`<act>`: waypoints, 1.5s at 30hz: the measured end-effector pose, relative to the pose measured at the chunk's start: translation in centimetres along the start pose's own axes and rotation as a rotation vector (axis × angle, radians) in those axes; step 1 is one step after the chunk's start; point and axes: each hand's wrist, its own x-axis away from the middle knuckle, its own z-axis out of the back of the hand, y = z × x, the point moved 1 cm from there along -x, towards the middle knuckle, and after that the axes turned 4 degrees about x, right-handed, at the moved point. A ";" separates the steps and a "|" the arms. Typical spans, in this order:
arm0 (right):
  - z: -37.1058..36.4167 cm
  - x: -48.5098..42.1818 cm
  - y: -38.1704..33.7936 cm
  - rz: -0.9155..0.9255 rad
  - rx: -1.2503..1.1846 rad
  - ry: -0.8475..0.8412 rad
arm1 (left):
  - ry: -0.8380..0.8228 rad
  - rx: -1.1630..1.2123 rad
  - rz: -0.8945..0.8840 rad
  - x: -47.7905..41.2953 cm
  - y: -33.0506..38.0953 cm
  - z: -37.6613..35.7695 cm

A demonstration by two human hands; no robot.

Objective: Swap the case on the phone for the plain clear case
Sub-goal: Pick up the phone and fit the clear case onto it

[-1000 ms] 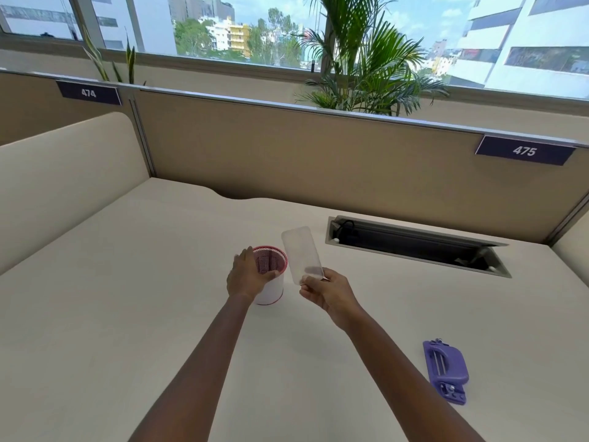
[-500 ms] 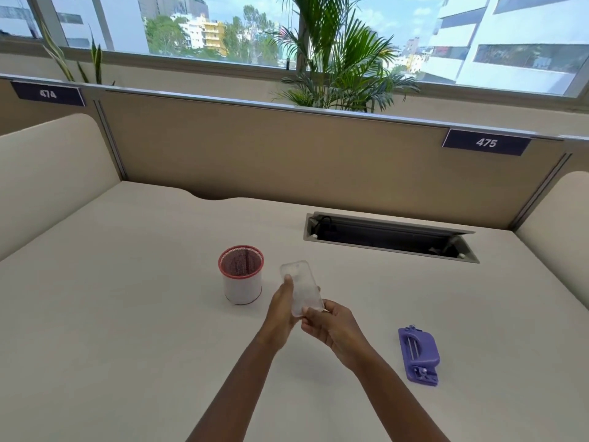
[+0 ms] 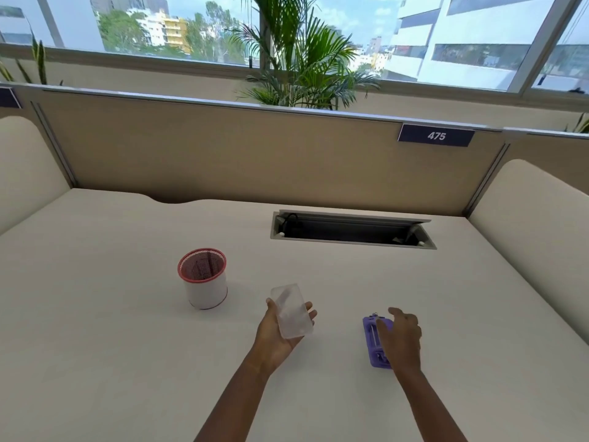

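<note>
The clear case (image 3: 291, 312) is grasped in the left hand (image 3: 277, 333); the right hand (image 3: 400, 338), fingers released, is placed over the purple-cased phone (image 3: 373, 342), to be gripped next

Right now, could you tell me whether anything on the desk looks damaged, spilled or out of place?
Nothing stands out. The cup stands upright, the left hand holds the clear case intact, and the purple-cased phone lies flat under the right hand.

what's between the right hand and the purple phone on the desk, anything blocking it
Nothing visible. The right hand is open and right over the purple-cased phone, with bare desk around it. The cup stands far off to the left, and the left hand holds the clear case well aside.
</note>
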 end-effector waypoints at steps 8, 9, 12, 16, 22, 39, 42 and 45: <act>-0.1 -1.3 2.3 -0.193 -0.248 -0.213 | 0.026 -0.036 0.054 0.1 -1.7 -0.1; 0.0 -1.3 2.4 -0.198 -0.261 -0.213 | 0.032 -0.042 0.059 0.1 -1.8 0.0; 0.3 -1.3 2.3 -0.228 -0.282 -0.226 | 0.035 -0.040 0.071 0.1 -2.0 0.0; 0.3 -1.0 2.4 -0.222 -0.340 -0.236 | 0.014 -0.035 0.048 0.5 -2.1 0.1; 0.4 -0.5 1.5 -0.218 -0.462 -0.266 | 0.068 -0.022 0.054 0.5 -2.1 0.1; -0.3 4.9 -6.2 0.031 -0.600 -0.518 | 0.046 -0.152 0.015 1.1 -4.5 -1.4; -0.5 5.2 -6.2 0.017 -0.613 -0.505 | 0.070 -0.181 0.012 1.2 -4.8 -1.8; -0.6 5.3 -6.2 0.012 -0.622 -0.489 | 0.092 -0.195 0.006 1.1 -5.0 -2.1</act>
